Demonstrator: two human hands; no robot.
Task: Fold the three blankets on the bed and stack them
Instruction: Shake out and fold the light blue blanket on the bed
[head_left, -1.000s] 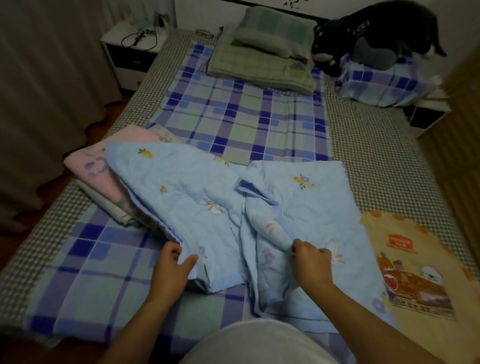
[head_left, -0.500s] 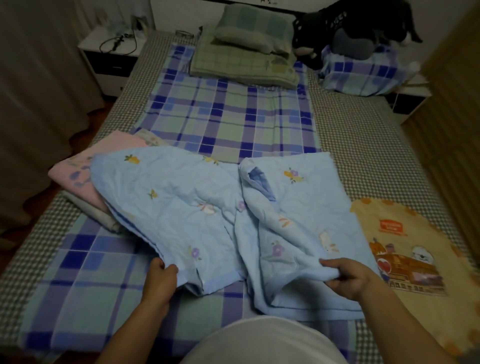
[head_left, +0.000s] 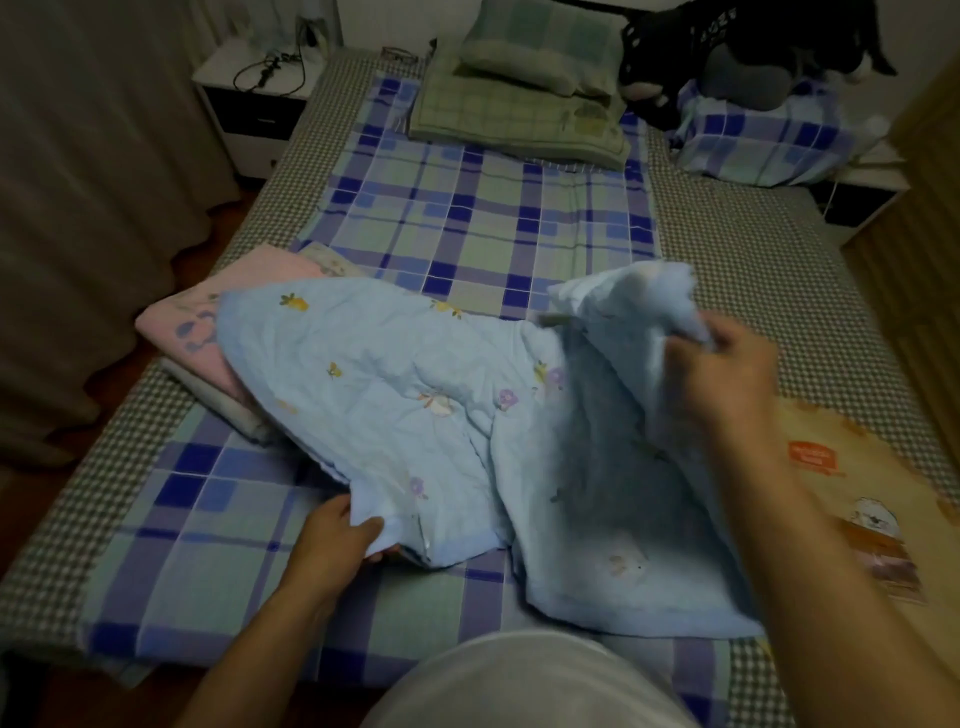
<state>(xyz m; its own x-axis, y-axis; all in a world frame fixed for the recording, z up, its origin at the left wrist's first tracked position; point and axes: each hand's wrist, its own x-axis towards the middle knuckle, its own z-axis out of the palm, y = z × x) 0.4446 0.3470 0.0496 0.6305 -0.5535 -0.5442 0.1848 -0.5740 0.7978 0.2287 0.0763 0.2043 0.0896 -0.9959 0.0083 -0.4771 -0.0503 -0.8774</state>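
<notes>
Folding the blue blanket (head_left: 395, 395), lying at the bed's (head_left: 753, 260) near middle; the left hand (head_left: 337, 535) is pinching its near corner at 7 o'clock, the right hand (head_left: 727, 374) is gripping a bunched edge, raised at 2 o'clock; judging by the slack, pulling the two grips apart would be helping the fold lie square. The pink blanket (head_left: 208, 332) is sitting folded at 10 o'clock, partly under the blue one, risking a snag; the yellow blanket (head_left: 857, 493) is lying flat at 4 o'clock; pillows (head_left: 519, 78) at 12 are staying clear.
</notes>
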